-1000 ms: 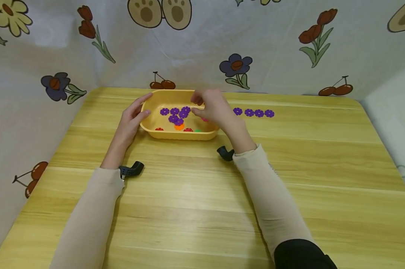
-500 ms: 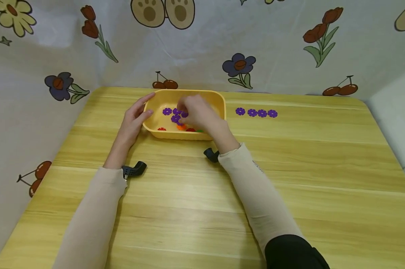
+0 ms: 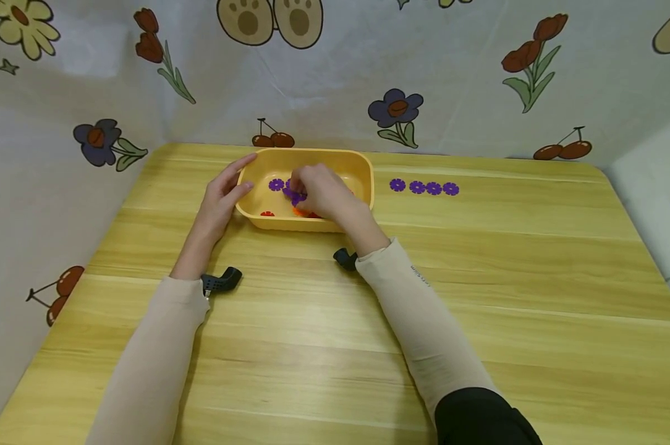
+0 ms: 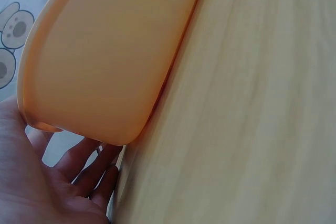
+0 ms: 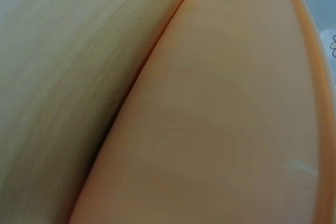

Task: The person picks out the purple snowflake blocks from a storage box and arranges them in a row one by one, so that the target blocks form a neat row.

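My left hand (image 3: 220,194) grips the left end of a yellow plastic basin (image 3: 307,224), thumb over the rim and fingers along the outside. In the left wrist view, the left hand's fingers (image 4: 86,169) lie below the basin's end wall. My right hand (image 3: 326,191) reaches down into the basin, its thumb and fingertips pinching at a purple flower-shaped disc (image 3: 297,199) among others; the hand partly hides them. Another purple disc (image 3: 276,185) lies to the left. Red discs (image 3: 267,214) and an orange disc (image 3: 300,211) show near the front wall.
On the wooden table (image 3: 290,334), several purple discs (image 3: 433,188) lie in a row to the right of the basin. A printed cloth (image 3: 324,93) stands behind the table. The right wrist view shows only the basin's outer wall (image 5: 210,108), tabletop and a little background.
My right hand has moved left and down from the basin's right side to the purple discs, and some of them have shifted under the fingers. The left hand keeps its hold.
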`<state>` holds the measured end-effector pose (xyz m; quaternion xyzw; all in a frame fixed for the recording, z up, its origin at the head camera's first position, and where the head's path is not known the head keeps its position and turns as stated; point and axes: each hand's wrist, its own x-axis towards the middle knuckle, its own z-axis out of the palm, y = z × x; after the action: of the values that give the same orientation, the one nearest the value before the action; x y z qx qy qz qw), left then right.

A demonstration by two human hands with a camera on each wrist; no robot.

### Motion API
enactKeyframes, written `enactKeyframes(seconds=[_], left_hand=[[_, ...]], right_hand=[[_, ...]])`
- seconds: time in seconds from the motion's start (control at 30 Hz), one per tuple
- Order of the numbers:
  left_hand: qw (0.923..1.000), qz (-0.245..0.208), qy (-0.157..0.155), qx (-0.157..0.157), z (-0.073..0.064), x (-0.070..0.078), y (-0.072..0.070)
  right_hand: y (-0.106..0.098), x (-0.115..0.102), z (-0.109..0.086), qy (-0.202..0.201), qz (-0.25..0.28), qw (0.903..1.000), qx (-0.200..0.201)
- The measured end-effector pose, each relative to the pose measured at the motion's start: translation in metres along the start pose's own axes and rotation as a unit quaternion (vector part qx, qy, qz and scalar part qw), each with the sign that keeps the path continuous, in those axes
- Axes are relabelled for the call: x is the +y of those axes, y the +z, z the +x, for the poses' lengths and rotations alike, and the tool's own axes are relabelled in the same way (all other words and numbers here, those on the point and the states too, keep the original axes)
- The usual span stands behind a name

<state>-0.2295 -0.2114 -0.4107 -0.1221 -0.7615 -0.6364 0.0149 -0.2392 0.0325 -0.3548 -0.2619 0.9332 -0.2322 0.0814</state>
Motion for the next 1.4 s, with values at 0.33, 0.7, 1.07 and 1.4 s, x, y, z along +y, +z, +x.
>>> enactKeyframes(seconds=[0.33,0.7,1.07,1.4], left_hand=[[1.0,-0.007,-0.003,-0.001,0.0,-0.001,0.0],[1.0,0.002,-0.001,0.001,0.0,-0.001,0.0],[1.0,0.007,-0.003,0.002,-0.001,-0.001,0.0],[1.0,0.009,0.001,0.002,-0.002,0.0,0.001]], right_hand=[[0.002,0.002,-0.001,0.004,0.011,0.9999,0.007],[-0.004,0.004,-0.005,0.01,0.016,0.9998,0.009],[-0.019,0.003,-0.018,-0.011,0.064,0.9961,0.06],[-0.032,0.019,-0.031,-0.017,0.083,0.9912,0.102]])
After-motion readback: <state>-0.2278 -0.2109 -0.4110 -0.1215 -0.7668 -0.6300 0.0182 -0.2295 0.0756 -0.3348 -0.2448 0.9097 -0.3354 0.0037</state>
